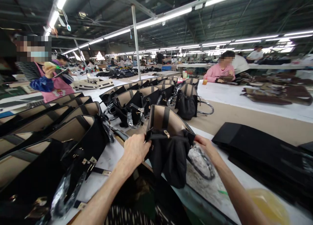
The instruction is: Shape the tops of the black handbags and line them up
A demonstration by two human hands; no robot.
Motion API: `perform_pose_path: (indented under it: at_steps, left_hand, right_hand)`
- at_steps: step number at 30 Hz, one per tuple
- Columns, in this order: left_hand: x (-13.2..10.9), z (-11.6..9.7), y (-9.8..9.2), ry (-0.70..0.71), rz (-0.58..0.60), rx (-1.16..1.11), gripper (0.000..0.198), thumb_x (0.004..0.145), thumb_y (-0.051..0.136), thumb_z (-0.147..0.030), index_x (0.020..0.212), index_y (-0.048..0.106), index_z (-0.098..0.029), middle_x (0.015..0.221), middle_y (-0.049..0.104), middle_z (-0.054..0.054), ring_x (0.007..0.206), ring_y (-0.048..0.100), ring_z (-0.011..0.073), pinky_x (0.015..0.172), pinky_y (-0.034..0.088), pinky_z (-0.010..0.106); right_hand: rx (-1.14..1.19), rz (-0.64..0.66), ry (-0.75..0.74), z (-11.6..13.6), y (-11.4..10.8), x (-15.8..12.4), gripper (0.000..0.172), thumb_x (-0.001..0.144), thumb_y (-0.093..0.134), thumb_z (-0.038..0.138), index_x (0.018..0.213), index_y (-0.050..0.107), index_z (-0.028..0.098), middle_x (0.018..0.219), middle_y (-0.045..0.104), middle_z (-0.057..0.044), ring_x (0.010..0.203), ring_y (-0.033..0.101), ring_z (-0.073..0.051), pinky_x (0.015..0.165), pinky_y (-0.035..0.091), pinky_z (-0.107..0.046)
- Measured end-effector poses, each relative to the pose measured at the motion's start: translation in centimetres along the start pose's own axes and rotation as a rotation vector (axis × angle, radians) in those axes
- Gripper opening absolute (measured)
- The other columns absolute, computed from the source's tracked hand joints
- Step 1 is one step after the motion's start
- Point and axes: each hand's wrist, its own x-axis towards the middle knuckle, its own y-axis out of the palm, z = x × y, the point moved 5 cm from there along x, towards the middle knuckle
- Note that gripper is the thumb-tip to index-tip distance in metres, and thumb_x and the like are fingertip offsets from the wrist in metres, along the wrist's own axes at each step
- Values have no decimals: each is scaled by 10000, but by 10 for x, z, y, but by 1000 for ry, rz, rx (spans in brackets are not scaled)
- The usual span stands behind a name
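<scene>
A black handbag [168, 156] with a beige lining and a gold clasp stands open-topped at the table's edge, directly in front of me. My left hand [137, 147] is closed on its left upper side, fingers curled round the fabric. On the opposite side, my right hand [204, 145] grips the bag's right upper edge, with its fingertips partly hidden behind the bag. A plastic-wrapped handle [204, 166] hangs off the bag beside my right wrist and rests on the white table surface.
Rows of similar black bags [80, 130] fill the left, and another black bag [187, 102] stands beyond mine. Flat black pieces [264, 156] are stacked at right, near a yellow container [267, 207]. Co-workers in pink [218, 73] work across the table and at far left.
</scene>
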Motion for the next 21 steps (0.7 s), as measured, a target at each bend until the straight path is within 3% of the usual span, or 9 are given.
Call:
perform_pose_path:
  at_steps: [2,4,7,9,10,13,15,18,21]
  left_hand:
    - [-7,-2,17,-34,29,-8,311,768,363,-357,848,608,-182,833,648,110,804,603,257,644,424,322]
    - [-9,-4,25,-53,28,-10,316,771,351,-346,853,604,-176,832,645,117,804,602,264,640,424,330]
    - [-6,-4,24,-61,26,-20,328,768,351,-352,853,611,-170,842,644,122,818,600,269,639,426,328]
    - [-4,-3,21,-57,29,-22,331,764,355,-353,849,617,-168,842,646,121,819,602,266,636,428,321]
    - [-2,-3,20,-51,27,-18,331,762,358,-353,844,619,-168,839,647,121,816,604,264,634,428,319]
    - [-1,-6,15,-30,1,8,341,760,362,-371,820,625,-163,825,650,126,791,610,268,627,431,327]
    - [-1,-8,11,-13,-15,14,356,764,356,-387,806,629,-162,815,653,128,781,613,275,622,432,335]
    - [-4,-10,3,15,-12,-3,353,766,359,-386,794,635,-167,811,658,122,798,613,278,627,432,333]
    - [-12,-11,-3,30,8,-25,338,764,369,-376,781,637,-170,798,661,115,803,615,269,633,429,322]
  right_hand:
    - [17,-49,82,-16,-3,-10,300,694,503,326,907,572,126,799,617,-49,705,547,-177,622,420,-267]
    - [-48,-233,144,-18,-16,-33,366,685,529,347,983,544,135,925,610,-71,733,557,-181,628,428,-274]
    - [-266,-639,113,10,-36,-89,382,727,514,398,1048,507,191,1006,589,-53,757,560,-173,672,427,-276]
    - [-433,-742,91,30,-31,-125,319,763,484,415,1014,524,223,945,602,-30,776,561,-172,682,419,-257]
    - [-489,-634,81,35,-18,-135,291,764,482,415,979,537,226,907,610,-29,748,566,-170,644,423,-242]
    - [-623,-50,42,26,44,-145,204,764,476,330,919,563,231,871,630,-36,738,579,-174,639,434,-235]
    - [-747,141,138,10,75,-138,166,751,469,253,866,585,223,841,643,-47,770,591,-202,680,435,-269]
    - [-863,219,215,0,102,-101,187,731,461,190,847,608,189,824,654,-87,823,596,-255,722,431,-333]
    - [-734,187,128,12,119,-43,323,704,485,171,1012,581,149,909,645,-127,885,584,-272,768,426,-358]
